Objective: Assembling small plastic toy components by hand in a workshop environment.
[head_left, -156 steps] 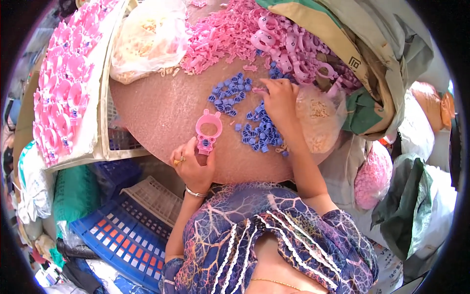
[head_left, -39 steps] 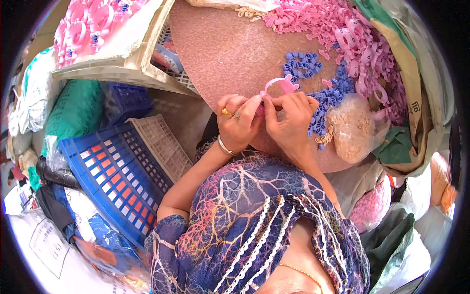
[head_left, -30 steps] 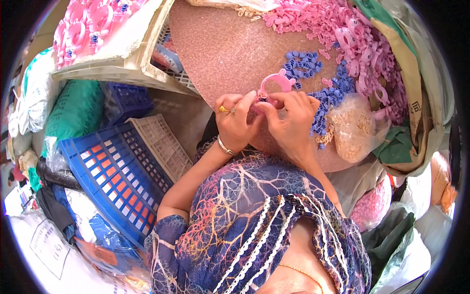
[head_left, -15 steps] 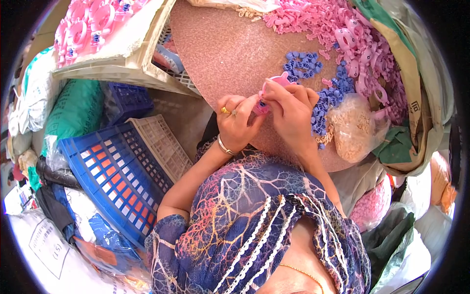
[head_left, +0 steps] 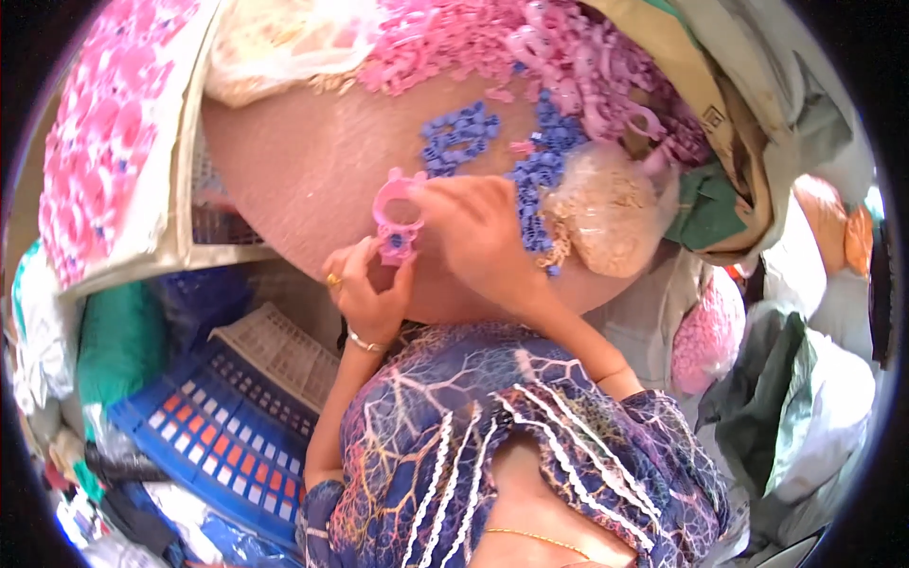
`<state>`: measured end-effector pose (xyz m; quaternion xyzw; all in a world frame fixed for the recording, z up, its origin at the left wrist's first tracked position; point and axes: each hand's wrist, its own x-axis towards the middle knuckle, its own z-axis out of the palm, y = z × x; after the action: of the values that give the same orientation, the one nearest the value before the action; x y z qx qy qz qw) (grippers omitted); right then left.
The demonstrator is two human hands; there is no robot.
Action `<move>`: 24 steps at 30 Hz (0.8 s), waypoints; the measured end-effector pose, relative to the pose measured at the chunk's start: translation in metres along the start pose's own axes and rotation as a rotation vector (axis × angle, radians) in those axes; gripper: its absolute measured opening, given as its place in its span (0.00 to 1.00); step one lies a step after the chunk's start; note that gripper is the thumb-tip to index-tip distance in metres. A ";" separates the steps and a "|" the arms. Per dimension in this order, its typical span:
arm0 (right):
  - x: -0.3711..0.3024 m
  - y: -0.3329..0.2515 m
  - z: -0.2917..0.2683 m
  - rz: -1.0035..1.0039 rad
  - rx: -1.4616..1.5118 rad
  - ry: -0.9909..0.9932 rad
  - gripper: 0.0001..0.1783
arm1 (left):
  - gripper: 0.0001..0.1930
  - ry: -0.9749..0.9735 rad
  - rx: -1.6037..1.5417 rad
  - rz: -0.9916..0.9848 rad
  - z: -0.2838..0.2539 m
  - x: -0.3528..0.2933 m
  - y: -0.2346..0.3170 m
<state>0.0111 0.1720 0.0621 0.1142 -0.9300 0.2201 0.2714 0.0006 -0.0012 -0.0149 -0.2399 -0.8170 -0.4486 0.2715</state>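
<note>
A pink plastic piece with a round ring and two small ears (head_left: 415,214) is pinched at its lower end between the thumb and fingers of my left hand (head_left: 367,295). A small blue part (head_left: 396,241) sits in the piece below the ring. My right hand (head_left: 488,241) is just right of the ring, close to its edge. Its fingers are blurred, and I cannot tell if they grip anything. Beyond my hands lies a cluster of small blue plastic parts (head_left: 459,135), with a longer pile of blue parts (head_left: 538,170) to the right.
The pinkish-brown tabletop (head_left: 284,161) carries heaps of pink parts (head_left: 445,43) at the back and a clear bag of beige parts (head_left: 606,213) at the right. A pale crate (head_left: 194,142) bearing pink pieces stands left; a blue basket (head_left: 218,445) is below it.
The view has shifted. Both hands were together on the pink piece; now my right hand's fingers sit at its ring, apart from my left fingers, and the ring shows openly.
</note>
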 end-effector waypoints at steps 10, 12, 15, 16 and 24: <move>-0.053 0.087 -0.098 0.720 0.045 0.081 0.05 | 0.33 -0.060 0.029 0.042 0.002 0.005 -0.001; -0.064 0.088 -0.100 0.586 -0.070 -0.223 0.05 | 0.33 -0.061 0.044 0.037 0.004 0.006 0.000; -0.067 0.080 -0.093 0.483 -0.302 -0.260 0.11 | 0.32 -0.058 0.079 0.037 0.004 0.006 0.001; -0.067 0.078 -0.091 0.458 -0.394 -0.240 0.11 | 0.34 -0.069 0.063 0.030 0.004 0.005 0.002; -0.073 0.078 -0.084 0.624 -0.332 -0.186 0.12 | 0.35 -0.077 0.044 0.012 0.003 0.002 0.000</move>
<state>0.0840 0.2871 0.0578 -0.2012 -0.9638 0.1269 0.1202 -0.0014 0.0016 -0.0142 -0.2560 -0.8349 -0.4194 0.2478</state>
